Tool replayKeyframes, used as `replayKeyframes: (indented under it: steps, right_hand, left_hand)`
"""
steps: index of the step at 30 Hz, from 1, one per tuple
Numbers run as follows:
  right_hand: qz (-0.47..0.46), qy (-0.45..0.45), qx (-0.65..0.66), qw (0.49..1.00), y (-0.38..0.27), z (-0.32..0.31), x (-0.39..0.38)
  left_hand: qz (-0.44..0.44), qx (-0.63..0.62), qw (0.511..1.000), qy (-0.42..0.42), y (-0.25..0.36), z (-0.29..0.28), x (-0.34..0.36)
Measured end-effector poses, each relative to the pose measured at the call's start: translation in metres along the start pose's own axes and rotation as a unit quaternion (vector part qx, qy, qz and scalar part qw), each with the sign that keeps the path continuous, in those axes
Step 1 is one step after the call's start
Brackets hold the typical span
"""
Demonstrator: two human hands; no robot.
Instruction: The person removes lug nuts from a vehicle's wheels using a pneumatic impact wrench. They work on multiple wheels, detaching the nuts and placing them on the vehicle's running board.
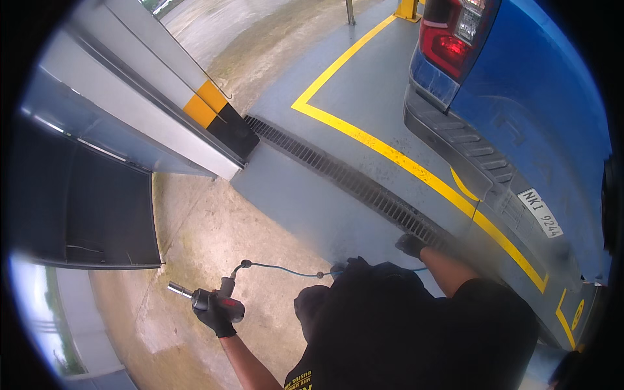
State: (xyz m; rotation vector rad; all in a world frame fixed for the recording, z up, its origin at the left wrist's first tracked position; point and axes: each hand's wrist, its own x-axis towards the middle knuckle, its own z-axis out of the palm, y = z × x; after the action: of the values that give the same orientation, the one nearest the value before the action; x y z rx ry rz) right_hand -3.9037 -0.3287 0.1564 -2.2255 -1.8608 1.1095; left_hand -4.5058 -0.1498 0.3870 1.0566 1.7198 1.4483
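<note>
While the left hand (216,320) is closed around a black and red power wrench (232,308), the right hand (411,245) hangs out to the other side. Both hands wear black gloves. I cannot tell if the right fingers are curled or spread, since that hand is small and dark.

The wrench is up in the air, over the pale floor (201,221), to the left of the edge where it meets the grey floor (292,201). A long silver socket (179,289) sticks out of its front and points toward a big dark panel (110,201). A thin blue hose (286,268) goes from the wrench's handle to the right, and the black shirt (416,318) hides part of it.

The right hand is above the grey floor, near the close end of a long drain grate (344,182). A yellow line (403,167) bends along the far side of the grate. Past it, at the right, is the back of a blue truck (539,110) with a red and clear tail light (448,52) and a dark bumper (474,149). A pale post (153,71) with yellow and black bands at its foot stands by the grate's far end.
</note>
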Motion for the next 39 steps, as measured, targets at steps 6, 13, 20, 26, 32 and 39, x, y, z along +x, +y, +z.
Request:
replayKeyframes:
  steps: [6,13,20,26,32,39]
  right_hand:
    - [-0.354,0.217,0.112,0.903,-0.329,-0.223,0.159]
    - [-0.313,0.336,-0.01,0.888,-0.435,-0.339,0.336]
    - [-0.104,0.453,0.164,0.87,-0.401,-0.499,0.414]
    - [-0.167,0.525,0.281,0.786,-0.321,-0.602,0.5]
    - [-0.085,0.504,0.423,0.748,-0.264,-0.699,0.569]
    - [0.054,0.592,0.247,0.765,-0.164,-0.794,0.637]
  left_hand:
    - [0.013,-0.197,0.945,-0.259,0.045,0.178,0.143]
    - [-0.14,-0.258,0.81,-0.507,0.168,0.396,0.276]
    - [0.258,-0.167,0.648,-0.697,0.296,0.622,0.369]
    - [0.58,-0.224,0.49,-0.611,0.313,0.813,0.386]
    - [0.552,-0.263,0.467,-0.639,0.341,0.972,0.401]
    - [0.476,-0.334,0.366,-0.726,0.37,1.15,0.409]
